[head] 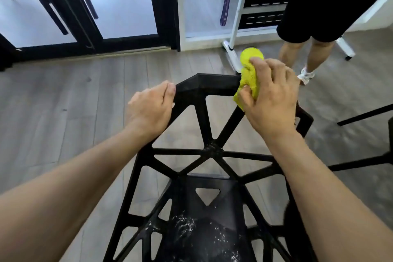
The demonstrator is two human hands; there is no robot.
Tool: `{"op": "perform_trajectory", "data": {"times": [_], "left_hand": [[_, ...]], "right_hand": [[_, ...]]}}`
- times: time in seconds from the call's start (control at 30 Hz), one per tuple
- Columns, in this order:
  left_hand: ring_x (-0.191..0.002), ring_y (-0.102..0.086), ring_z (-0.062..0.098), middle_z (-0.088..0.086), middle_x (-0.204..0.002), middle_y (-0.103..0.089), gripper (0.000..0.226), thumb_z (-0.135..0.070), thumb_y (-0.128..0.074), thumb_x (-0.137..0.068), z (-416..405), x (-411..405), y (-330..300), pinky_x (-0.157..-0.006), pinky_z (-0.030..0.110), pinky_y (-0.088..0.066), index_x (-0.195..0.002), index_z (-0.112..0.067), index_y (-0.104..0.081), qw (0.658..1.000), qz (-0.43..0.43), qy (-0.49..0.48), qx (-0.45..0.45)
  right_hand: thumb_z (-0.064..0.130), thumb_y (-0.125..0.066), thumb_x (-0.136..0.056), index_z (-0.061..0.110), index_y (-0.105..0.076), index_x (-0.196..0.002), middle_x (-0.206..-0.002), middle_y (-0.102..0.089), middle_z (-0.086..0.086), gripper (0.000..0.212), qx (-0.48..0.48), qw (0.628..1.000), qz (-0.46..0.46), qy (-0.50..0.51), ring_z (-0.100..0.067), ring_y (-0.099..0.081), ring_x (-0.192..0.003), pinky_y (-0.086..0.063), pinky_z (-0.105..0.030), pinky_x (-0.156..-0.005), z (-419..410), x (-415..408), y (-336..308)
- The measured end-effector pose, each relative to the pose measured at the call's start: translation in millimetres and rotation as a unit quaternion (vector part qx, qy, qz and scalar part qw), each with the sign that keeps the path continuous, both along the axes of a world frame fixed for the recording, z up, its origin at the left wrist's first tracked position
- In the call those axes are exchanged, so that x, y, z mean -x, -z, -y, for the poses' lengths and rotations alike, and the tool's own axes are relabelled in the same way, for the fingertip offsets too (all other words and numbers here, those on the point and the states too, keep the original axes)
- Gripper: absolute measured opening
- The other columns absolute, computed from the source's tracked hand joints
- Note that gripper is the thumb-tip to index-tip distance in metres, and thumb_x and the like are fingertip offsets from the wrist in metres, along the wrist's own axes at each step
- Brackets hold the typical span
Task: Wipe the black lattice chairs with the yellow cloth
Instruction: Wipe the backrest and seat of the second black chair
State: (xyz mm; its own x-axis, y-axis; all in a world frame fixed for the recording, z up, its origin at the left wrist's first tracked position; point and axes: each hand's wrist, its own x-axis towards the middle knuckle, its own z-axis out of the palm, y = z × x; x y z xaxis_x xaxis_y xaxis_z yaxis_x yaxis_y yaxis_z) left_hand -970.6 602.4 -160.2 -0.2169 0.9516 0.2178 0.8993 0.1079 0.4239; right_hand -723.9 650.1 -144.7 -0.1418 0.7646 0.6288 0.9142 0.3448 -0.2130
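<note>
Just one chair (209,151), one cloth (249,74), two hands

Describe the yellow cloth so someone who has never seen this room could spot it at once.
Start from the black lattice chair filling the lower middle of the view and follow its top rail to the right end. There the right hand grips the yellow cloth, bunched against the rail. It is the only bright yellow thing among black frames and grey floor.

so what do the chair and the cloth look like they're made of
Chair: probably moulded plastic, possibly coated metal; matte black, its thick struts joining seamlessly at the nodes. White specks dot the seat.
Cloth: looks like microfibre or terry; bright yellow, fuzzy nap, bunching softly where the right hand grips it.
</note>
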Motion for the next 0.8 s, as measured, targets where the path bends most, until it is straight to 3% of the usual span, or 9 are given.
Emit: {"op": "perform_trajectory", "data": {"times": [0.13, 0.23, 0.3, 0.37, 0.47, 0.6, 0.7, 0.8], "left_hand": [[-0.059, -0.043, 0.015, -0.004, -0.061, -0.051, 0.035, -0.029, -0.016, -0.092, -2, -3, -3, -0.064, 0.030, -0.025, -0.073, -0.020, -0.044, 1.000, -0.022, 0.008, -0.003], [-0.073, -0.047, 0.026, 0.000, -0.073, -0.063, 0.047, -0.029, -0.009, -0.088, 1, 3, -1, -0.073, 0.030, -0.024, -0.077, -0.016, -0.053, 1.000, 0.018, 0.015, -0.015], [-0.080, -0.043, 0.023, 0.002, -0.079, -0.066, 0.050, -0.030, -0.009, -0.090, 2, 5, 2, -0.075, 0.029, -0.023, -0.075, -0.015, -0.055, 0.999, 0.046, 0.000, -0.027], [-0.075, -0.030, 0.015, 0.003, -0.075, -0.061, 0.043, -0.030, -0.012, -0.090, 3, 1, 2, -0.069, 0.030, -0.017, -0.074, -0.016, -0.049, 0.998, 0.045, -0.008, -0.039], [-0.073, -0.027, 0.017, 0.006, -0.069, -0.054, 0.038, -0.032, -0.012, -0.090, 5, -3, 3, -0.064, 0.033, -0.010, -0.072, -0.017, -0.041, 0.999, 0.034, -0.029, -0.028], [-0.062, -0.027, 0.008, -0.002, -0.060, -0.045, 0.031, -0.034, -0.013, -0.086, 4, -11, 1, -0.060, 0.034, -0.019, -0.066, -0.024, -0.035, 0.997, 0.039, -0.043, -0.041], [-0.066, -0.027, -0.005, 0.001, -0.060, -0.049, 0.034, -0.033, -0.017, -0.086, 8, -14, 2, -0.063, 0.019, -0.022, -0.069, -0.018, -0.042, 0.996, 0.049, -0.036, -0.058], [-0.066, -0.032, -0.009, 0.000, -0.059, -0.044, 0.036, -0.033, -0.019, -0.085, 9, -12, 3, -0.063, 0.035, -0.018, -0.070, -0.013, -0.045, 0.996, 0.053, -0.027, -0.073]], "right_hand": [[0.033, -0.054, -0.087, 0.012, -0.061, -0.127, -0.120, -0.058, -0.015, 0.045, -0.026, 0.998, 0.042, -0.035, -0.037, -0.054, -0.105, -0.039, -0.047, -0.092, -13, 57, 11], [0.033, -0.056, -0.091, 0.012, -0.067, -0.117, -0.112, -0.063, -0.012, 0.035, -0.063, 0.989, 0.061, -0.117, -0.035, -0.057, -0.101, -0.041, -0.046, -0.089, -11, 123, 12], [0.029, -0.059, -0.090, 0.013, -0.069, -0.110, -0.107, -0.065, -0.010, 0.028, -0.083, 0.981, 0.080, -0.156, -0.034, -0.060, -0.098, -0.043, -0.046, -0.087, -11, 143, 13], [0.032, -0.056, -0.095, 0.013, -0.070, -0.110, -0.106, -0.066, -0.011, 0.028, -0.099, 0.974, 0.101, -0.175, -0.034, -0.060, -0.095, -0.045, -0.046, -0.084, -15, 127, 13], [0.036, -0.051, -0.100, 0.010, -0.069, -0.114, -0.106, -0.065, -0.015, 0.035, -0.111, 0.981, 0.111, -0.117, -0.036, -0.059, -0.088, -0.047, -0.047, -0.076, -30, 62, 10], [0.038, -0.049, -0.103, 0.007, -0.065, -0.114, -0.103, -0.061, -0.016, 0.036, -0.065, 0.996, 0.060, 0.000, -0.036, -0.058, -0.084, -0.049, -0.048, -0.070, -30, -19, 15], [0.039, -0.048, -0.103, 0.009, -0.065, -0.113, -0.103, -0.062, -0.015, 0.037, -0.056, 0.996, 0.008, 0.063, -0.036, -0.058, -0.088, -0.048, -0.047, -0.071, -25, -12, 19], [0.036, -0.050, -0.100, 0.011, -0.065, -0.116, -0.109, -0.062, -0.016, 0.033, -0.073, 0.996, 0.030, 0.044, -0.037, -0.058, -0.097, -0.042, -0.048, -0.085, -23, 50, 23]]}}
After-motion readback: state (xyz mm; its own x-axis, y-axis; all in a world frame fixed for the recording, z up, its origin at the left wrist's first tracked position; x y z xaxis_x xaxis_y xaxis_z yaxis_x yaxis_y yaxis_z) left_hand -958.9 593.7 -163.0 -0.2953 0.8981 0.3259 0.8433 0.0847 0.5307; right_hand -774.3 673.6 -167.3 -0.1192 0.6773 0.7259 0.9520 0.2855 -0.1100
